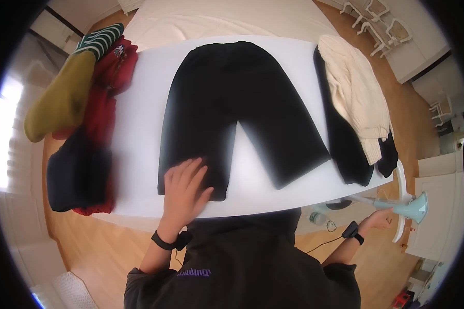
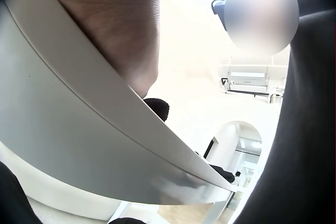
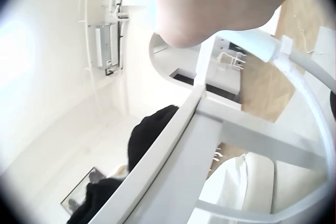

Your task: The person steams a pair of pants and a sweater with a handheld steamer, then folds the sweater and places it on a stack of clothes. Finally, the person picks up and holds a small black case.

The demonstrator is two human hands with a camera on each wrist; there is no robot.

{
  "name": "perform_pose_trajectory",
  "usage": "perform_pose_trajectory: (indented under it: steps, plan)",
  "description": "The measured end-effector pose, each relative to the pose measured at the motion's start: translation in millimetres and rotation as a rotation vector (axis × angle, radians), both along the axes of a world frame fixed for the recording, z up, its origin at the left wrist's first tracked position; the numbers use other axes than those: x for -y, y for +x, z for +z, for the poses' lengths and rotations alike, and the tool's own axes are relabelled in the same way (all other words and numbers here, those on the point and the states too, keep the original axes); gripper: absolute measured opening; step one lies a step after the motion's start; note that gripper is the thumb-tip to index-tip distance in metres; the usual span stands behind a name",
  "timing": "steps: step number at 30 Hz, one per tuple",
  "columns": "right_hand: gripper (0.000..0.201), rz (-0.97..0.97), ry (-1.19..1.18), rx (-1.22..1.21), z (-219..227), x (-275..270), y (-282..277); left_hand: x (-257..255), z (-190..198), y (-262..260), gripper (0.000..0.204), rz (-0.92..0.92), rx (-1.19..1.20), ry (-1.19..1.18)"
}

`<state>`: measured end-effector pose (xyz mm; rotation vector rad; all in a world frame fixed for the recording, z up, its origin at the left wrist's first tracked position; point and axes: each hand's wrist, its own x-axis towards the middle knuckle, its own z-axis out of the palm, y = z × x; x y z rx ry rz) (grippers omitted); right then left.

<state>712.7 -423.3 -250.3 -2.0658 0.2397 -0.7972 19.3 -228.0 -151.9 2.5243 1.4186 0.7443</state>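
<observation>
Black trousers (image 1: 219,87) lie spread flat on the white board (image 1: 139,170), waistband at the far edge and legs apart. My left hand (image 1: 184,193) rests on the lower end of one trouser leg, fingers extended over the cloth. In the left wrist view, the heel of that hand (image 2: 118,29) shows above the board's edge. Off the board's right end, my right hand (image 1: 380,219) grips the handle of a pale teal garment steamer (image 1: 416,208). Part of the steamer (image 3: 249,43) and its hose (image 3: 312,106) show in the right wrist view; the fingers are hidden there.
On the left lie a mustard garment (image 1: 62,100), a green striped one (image 1: 100,40), red clothing (image 1: 100,110) and a dark folded garment (image 1: 80,172). A cream knit sweater (image 1: 350,82) lies over black clothing (image 1: 345,149) at right. A bottle (image 1: 318,219) stands below the board.
</observation>
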Motion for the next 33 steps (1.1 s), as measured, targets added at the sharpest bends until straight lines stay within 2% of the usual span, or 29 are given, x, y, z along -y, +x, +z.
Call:
perform_pose_trajectory:
  steps: [1,3,5,7,8,9,10,12,16,18,20,21,22,24,26,28,30,31,32,33]
  plan:
    - [0.065,0.013,-0.001,-0.001,4.5,-9.5,-9.8,0.4,-0.3,-0.7,0.049,0.013,-0.001,-0.001]
    - [0.046,0.23,-0.062,0.484,28.3,-31.5,-60.1,0.5,0.2,-1.3,0.049,-0.004,0.013,-0.016]
    - [0.028,0.638,-0.015,0.38,77.2,-65.0,-113.6,1.0,0.4,-0.2,0.05,0.004,0.003,-0.021]
    - [0.02,1.062,0.074,0.265,107.0,-104.0,-170.4,1.9,0.7,0.0,0.05,0.006,-0.009,-0.021]
    - [0.016,1.29,0.024,0.176,118.4,-117.0,-197.2,2.6,1.1,-0.3,0.051,0.013,-0.027,-0.037]
    - [0.018,1.441,-0.181,0.084,139.5,-129.9,-232.4,3.8,1.6,-0.3,0.051,0.022,-0.042,-0.053]
    - [0.029,1.581,-0.387,0.128,161.3,-143.6,-264.3,5.5,2.0,-0.2,0.051,0.022,-0.047,-0.051]
    - [0.046,1.758,-0.608,0.207,168.5,-163.2,-296.6,9.5,3.2,-0.6,0.054,0.028,-0.115,-0.047]
    - [0.06,1.744,-0.742,0.198,134.7,-195.3,-300.7,21.4,21.0,1.5,0.054,0.05,-0.112,-0.13]
    - [0.061,1.738,-0.782,0.192,132.6,-200.9,-300.7,27.5,33.7,2.5,0.052,-0.027,-0.142,-0.232]
    - [0.058,1.648,-0.871,0.017,132.4,-203.9,-301.5,30.2,40.2,0.5,0.047,-0.035,-0.118,-0.271]
    - [0.05,1.651,-0.731,0.031,130.1,-202.7,-302.8,29.6,40.0,-3.9,0.045,-0.074,-0.071,-0.304]
    - [0.05,1.661,-0.734,0.032,129.5,-202.2,-301.7,27.8,39.5,-9.0,0.043,-0.116,-0.023,-0.336]
    - [0.044,1.724,-0.493,-0.019,129.6,-200.5,-294.0,15.4,39.3,-20.6,0.041,-0.104,0.047,-0.331]
    - [0.04,1.712,-0.387,-0.041,136.5,-200.5,-289.6,2.9,44.5,-30.0,0.044,0.153,-0.016,-0.106]
    - [0.04,1.593,-0.373,-0.018,138.5,-199.8,-283.0,-6.8,39.6,-41.0,0.059,0.297,-0.064,-0.083]
    - [0.041,1.563,-0.347,0.02,136.2,-200.0,-277.5,-9.0,32.7,-47.1,0.068,0.329,0.066,-0.305]
    - [0.041,1.519,-0.355,0.099,135.7,-200.6,-278.8,-9.0,36.7,-41.6,0.068,0.321,0.066,-0.302]
    - [0.042,1.475,-0.364,0.176,137.3,-200.4,-281.7,-7.5,43.7,-33.1,0.07,0.33,0.154,-0.454]
    - [0.044,1.363,-0.543,0.309,139.1,-195.8,-289.4,-5.4,47.1,-27.9,0.073,0.34,0.242,-0.608]
